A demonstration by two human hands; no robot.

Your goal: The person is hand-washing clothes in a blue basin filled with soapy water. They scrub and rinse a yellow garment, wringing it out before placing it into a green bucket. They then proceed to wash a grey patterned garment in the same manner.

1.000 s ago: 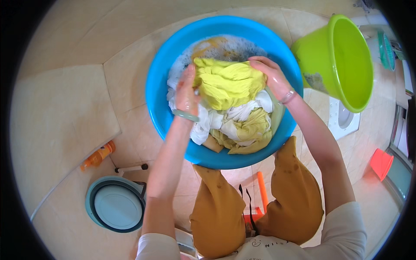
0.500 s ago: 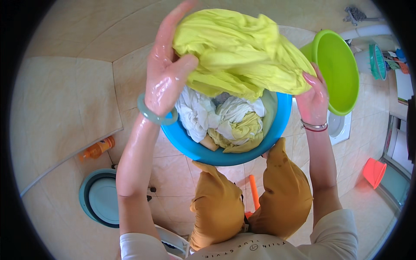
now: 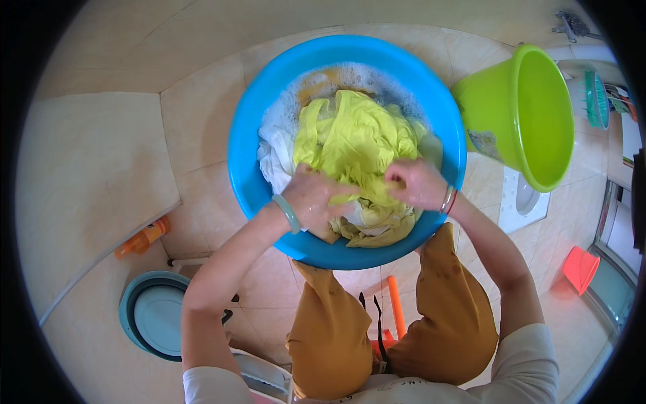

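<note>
A bright yellow garment (image 3: pixel 367 135) lies bunched and wet in a large blue basin (image 3: pixel 243 135), over white cloth (image 3: pixel 274 158) and a duller yellow cloth (image 3: pixel 387 236). My left hand (image 3: pixel 317 196), with a pale green bangle at the wrist, is at the garment's near left edge; motion smears its fingers, so their grip is unclear. At the near right edge my right hand (image 3: pixel 418 185) has its fingers curled closed on the yellow fabric. Soapy water with white foam (image 3: pixel 397 87) shows along the basin's far side.
A tipped lime-green bucket (image 3: pixel 488 101) stands against the basin's right side. Behind it is a white floor fixture (image 3: pixel 515 215). An orange bottle (image 3: pixel 143 237) and a grey-blue folding basin (image 3: pixel 131 316) sit at left. My knees (image 3: pixel 451 296) flank the near rim; a red scoop-like container (image 3: pixel 581 271) is far right.
Both hands have come down from above the basin with the yellow garment, which now rests in it. The basin shows farther up and fuller in view.
</note>
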